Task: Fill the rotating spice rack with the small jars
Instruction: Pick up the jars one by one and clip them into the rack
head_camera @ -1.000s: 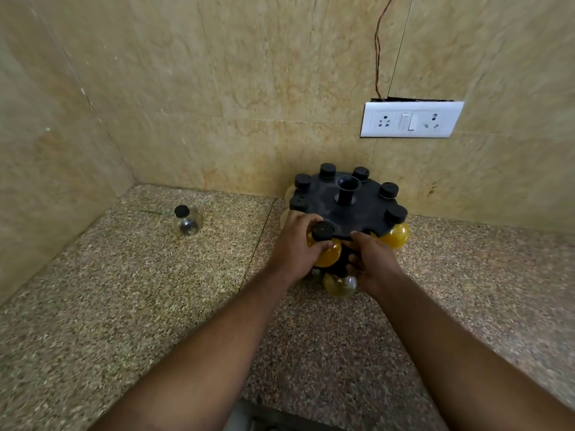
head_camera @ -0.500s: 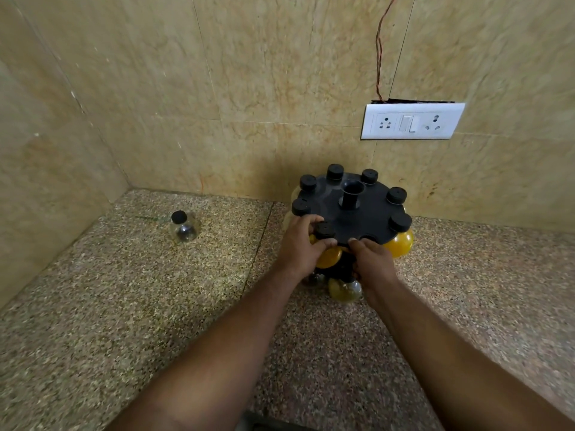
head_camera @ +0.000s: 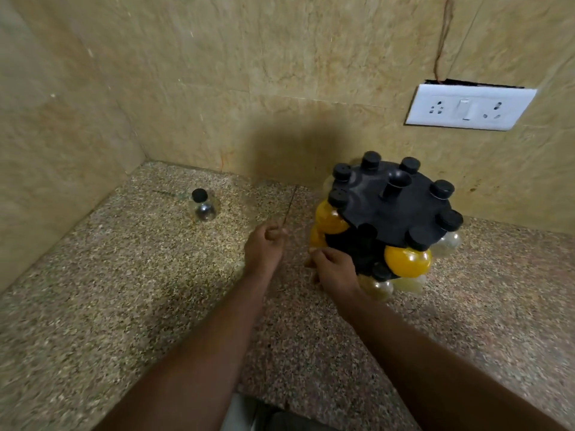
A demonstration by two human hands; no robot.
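— What do we have on the table point(head_camera: 130, 293)?

— Speckled granite, rough-grained, set into a corner of glossy beige marble tiles. On it stands our spice rack point(head_camera: 385, 213): a round black plastic disc with a short hollow post in the middle, ringed by black screw caps. Rounded, glassy jars hang below, some amber-yellow, some pale and clear.

— And our hands?

— Our right hand point(head_camera: 334, 270) rests against the rack's lower left side, fingers curled onto it; what exactly it pinches, we cannot tell. Our left hand point(head_camera: 264, 248) hovers just left of the rack, loosely curled and holding nothing.

— Any jars outside?

— One small clear jar point(head_camera: 203, 206), round-bellied with a black cap, stands upright well to the left, near the wall. A white socket plate point(head_camera: 469, 107) sits on the tiles above.
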